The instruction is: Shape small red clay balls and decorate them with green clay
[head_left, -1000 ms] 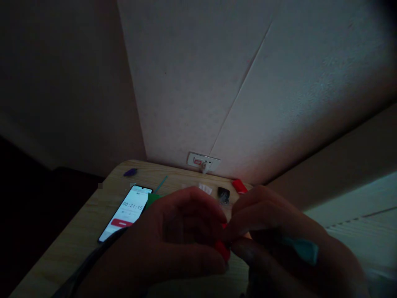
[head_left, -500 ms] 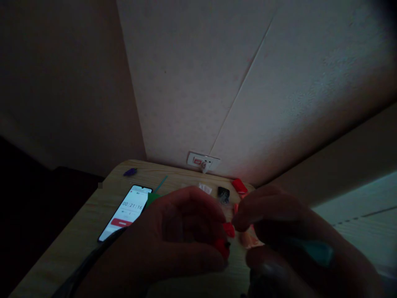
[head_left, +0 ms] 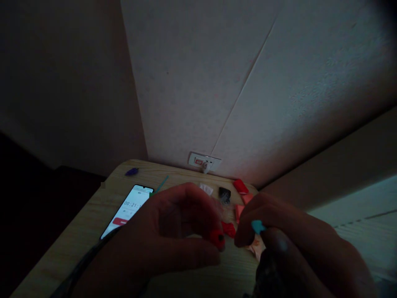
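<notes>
Low in the middle, my left hand [head_left: 173,231] is curled, pinching a small red lump [head_left: 218,239] with a black spot on it between thumb and fingertips. To its right, my right hand [head_left: 288,240] is closed around a small teal tool [head_left: 258,226]; only one end shows between thumb and forefinger, pointing towards the red lump but apart from it. A red piece [head_left: 228,229] lies on the table behind the fingertips. Something dark is below my right thumb, too dim to make out.
On the wooden table [head_left: 89,215] are a phone [head_left: 130,207] showing a timer, a thin teal stick [head_left: 163,182], a purple item [head_left: 132,171], a black packet [head_left: 224,194], a red packet [head_left: 240,186] and orange packets [head_left: 247,198]. A wall socket [head_left: 204,161] with a plug is behind.
My right hand has turned and its fingers have closed up, so the teal end now shows at the fingertips. My left hand has shifted slightly, still pinching the red lump.
</notes>
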A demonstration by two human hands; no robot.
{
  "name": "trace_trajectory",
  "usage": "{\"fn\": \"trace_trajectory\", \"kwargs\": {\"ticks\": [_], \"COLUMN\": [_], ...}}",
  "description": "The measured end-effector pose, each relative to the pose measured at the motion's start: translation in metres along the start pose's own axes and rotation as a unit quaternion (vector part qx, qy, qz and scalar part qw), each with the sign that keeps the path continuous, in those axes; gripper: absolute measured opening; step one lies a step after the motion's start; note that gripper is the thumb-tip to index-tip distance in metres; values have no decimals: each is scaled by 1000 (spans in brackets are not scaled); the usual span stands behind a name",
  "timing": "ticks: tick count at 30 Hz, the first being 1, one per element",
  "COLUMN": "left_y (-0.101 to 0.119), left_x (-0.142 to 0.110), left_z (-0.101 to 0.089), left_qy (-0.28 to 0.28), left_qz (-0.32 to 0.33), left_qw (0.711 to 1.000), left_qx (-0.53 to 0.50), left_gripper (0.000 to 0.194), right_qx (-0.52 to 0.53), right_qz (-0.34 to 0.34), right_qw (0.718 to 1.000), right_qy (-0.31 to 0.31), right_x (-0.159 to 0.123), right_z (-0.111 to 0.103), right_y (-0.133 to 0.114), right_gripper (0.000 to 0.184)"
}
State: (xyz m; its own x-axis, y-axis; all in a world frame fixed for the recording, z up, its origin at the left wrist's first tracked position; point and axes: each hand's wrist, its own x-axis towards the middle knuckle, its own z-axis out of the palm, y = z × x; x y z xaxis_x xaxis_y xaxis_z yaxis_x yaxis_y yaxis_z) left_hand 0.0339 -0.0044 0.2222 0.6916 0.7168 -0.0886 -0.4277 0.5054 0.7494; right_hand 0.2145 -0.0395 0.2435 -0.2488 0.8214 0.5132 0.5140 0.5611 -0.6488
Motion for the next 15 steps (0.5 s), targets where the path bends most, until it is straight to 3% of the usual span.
{"fn": "trace_trajectory", "kwargs": {"ticks": [4, 6, 13, 15], "left_y": [1, 0, 0, 1], "left_x": [0, 0, 0, 0], "left_z": [0, 0, 0, 0], "left_qy": [-1, -4, -11, -6], "left_qz": [2, 8, 13, 16], "left_qw": [1000, 1000, 1000, 1000], "left_qx": [10, 3, -5, 7], "left_gripper": [18, 18, 17, 17], "right_qx": [-6, -14, -12, -24], "right_qz": [13, 16, 22, 36], "right_qw": [998, 998, 994, 992], "right_qy": [-59, -55, 106, 117], "right_x": [-1, -2, -6, -14], "right_z": [-8, -11, -1, -3], "right_y": [-2, 0, 4, 11], "right_gripper": [18, 17, 24, 31]}}
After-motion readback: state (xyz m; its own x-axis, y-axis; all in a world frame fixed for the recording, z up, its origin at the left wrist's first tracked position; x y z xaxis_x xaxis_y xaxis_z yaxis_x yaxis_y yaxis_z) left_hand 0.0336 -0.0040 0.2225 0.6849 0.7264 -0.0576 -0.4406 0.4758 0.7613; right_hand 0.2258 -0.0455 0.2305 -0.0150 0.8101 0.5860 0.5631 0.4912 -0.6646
